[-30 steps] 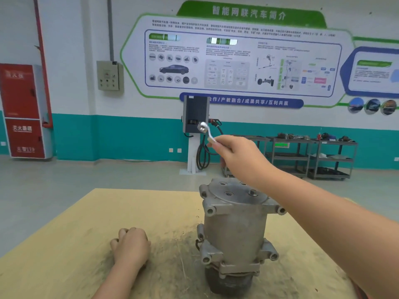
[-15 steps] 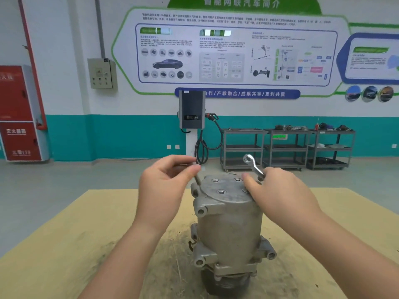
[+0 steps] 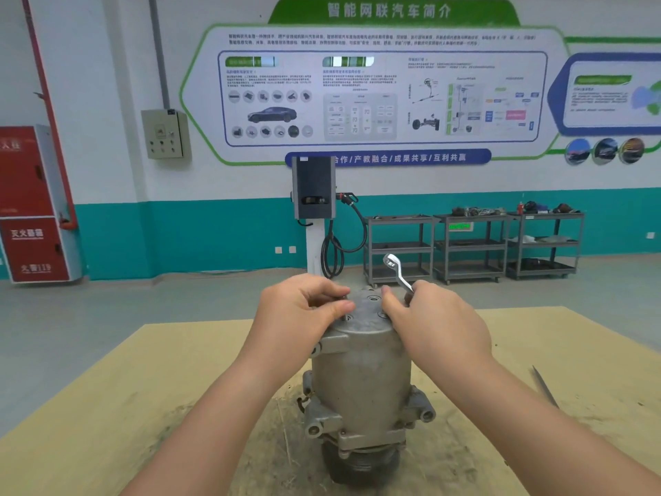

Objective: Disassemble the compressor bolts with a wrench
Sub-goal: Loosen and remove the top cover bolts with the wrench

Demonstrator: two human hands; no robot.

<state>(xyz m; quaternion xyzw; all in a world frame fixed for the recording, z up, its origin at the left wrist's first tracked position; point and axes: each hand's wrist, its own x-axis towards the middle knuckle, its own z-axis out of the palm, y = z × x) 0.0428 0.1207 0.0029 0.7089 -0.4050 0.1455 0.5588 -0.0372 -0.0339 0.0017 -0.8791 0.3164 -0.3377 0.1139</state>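
1. Where the wooden tabletop (image 3: pixel 107 406) fills the lower half of the view, one compressor (image 3: pixel 361 381) stands upright near the middle, a little toward the near edge.
2. Two hands meet at the compressor's top plate. The left hand (image 3: pixel 300 313) has thumb and fingers curled together in a pinch over the plate's left rim; what it pinches is too small to make out. The right hand (image 3: pixel 436 323) grips one wrench (image 3: pixel 396 272), fingers wrapped round the shaft, index finger reaching down to the plate.
3. The wrench is silver, and its ring end sticks up and away from the fist, clear of the compressor.
4. The compressor is a dull grey cast-metal cylinder with a flat round top plate showing several round bolt holes. Lugs with round eyes jut out near the top and lower down. A darker ribbed pulley sits at the bottom, on the tabletop. Dirt and dry bits lie scattered around its base.
5. One thin dark blade-like object (image 3: pixel 543 386) lies near the tabletop's right edge; it cannot be identified.
6. Behind, three grey shelf carts (image 3: pixel 472 245) stand in a row against a white and teal wall, beside one charging post (image 3: pixel 314 195) with a black cable.
7. A wall board (image 3: pixel 379 91) is headed 智能网联汽车简介, with a blue strip reading 合作/产教融合/成果共享/互利共赢. Its small print is unreadable.
8. One red cabinet (image 3: pixel 32 205) at far left carries white Chinese characters and "119". One grey switch box (image 3: pixel 165 134) hangs on the wall.
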